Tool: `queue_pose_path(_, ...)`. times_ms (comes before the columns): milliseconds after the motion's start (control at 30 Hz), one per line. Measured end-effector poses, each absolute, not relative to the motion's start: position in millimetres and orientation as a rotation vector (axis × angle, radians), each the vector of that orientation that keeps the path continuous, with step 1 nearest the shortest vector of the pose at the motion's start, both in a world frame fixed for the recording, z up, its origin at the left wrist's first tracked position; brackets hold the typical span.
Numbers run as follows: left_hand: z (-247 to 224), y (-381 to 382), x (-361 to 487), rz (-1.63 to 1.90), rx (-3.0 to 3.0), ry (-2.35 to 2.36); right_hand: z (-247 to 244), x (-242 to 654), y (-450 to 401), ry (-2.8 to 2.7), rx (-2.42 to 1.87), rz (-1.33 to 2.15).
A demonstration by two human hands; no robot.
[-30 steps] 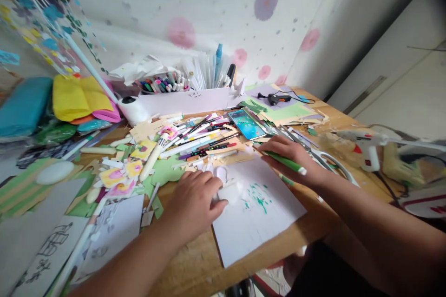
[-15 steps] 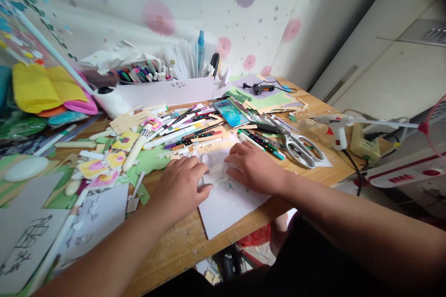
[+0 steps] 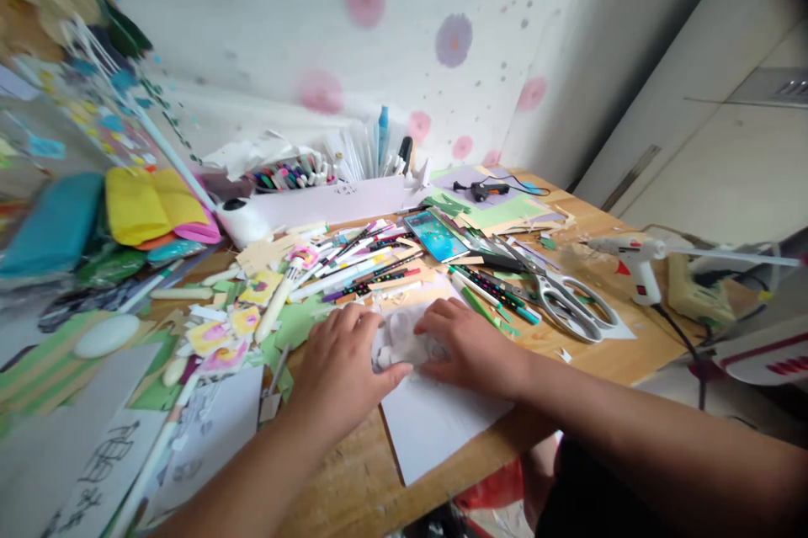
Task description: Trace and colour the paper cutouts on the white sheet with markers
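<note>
"While the brown wooden table (image 3: 332,479) carries everything, what lies nearest the person?"

"A white rectangular paper sheet (image 3: 435,437), reaching the near edge. Silver-handled metal scissors (image 3: 571,308) lie to its right."

"And the hands?"

"The left hand (image 3: 344,361) and right hand (image 3: 473,346) flank a crumpled, translucent white piece (image 3: 402,338) on the sheet. Beyond them lies a flat phone with a lit blue screen (image 3: 435,236)."

"Are they gripping that piece?"

"The left thumb stands apart from its bent fingers at the left side. The right fingers curl over the right side; I can't tell if they pinch."

"Anything smaller?"

"A slim green pen (image 3: 478,305), just beyond the right hand."
</note>
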State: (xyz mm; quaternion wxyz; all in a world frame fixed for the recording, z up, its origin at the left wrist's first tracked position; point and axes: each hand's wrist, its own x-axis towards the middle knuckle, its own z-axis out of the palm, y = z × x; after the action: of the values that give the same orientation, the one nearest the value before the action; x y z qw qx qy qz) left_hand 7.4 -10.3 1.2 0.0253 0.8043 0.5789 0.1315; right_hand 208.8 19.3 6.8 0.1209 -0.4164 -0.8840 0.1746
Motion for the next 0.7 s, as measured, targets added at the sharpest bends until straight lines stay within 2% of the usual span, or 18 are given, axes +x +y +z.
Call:
queue_pose_path(400,0.0,-13.0,14.2,0.487,2.334,1.638,3.8,209.6,17.6,-2.524,-1.186,0.611)
queue_pose_path(567,-6.6,-15.2,16.8,0.71,2.173,1.596,3.0,206.8,17.5,-2.258,-1.229,0.994)
queue_pose_path(700,-5.0,-13.7,15.7,0.952,1.89,1.577,5.1,206.9,20.7,-1.924,-1.027,1.312)
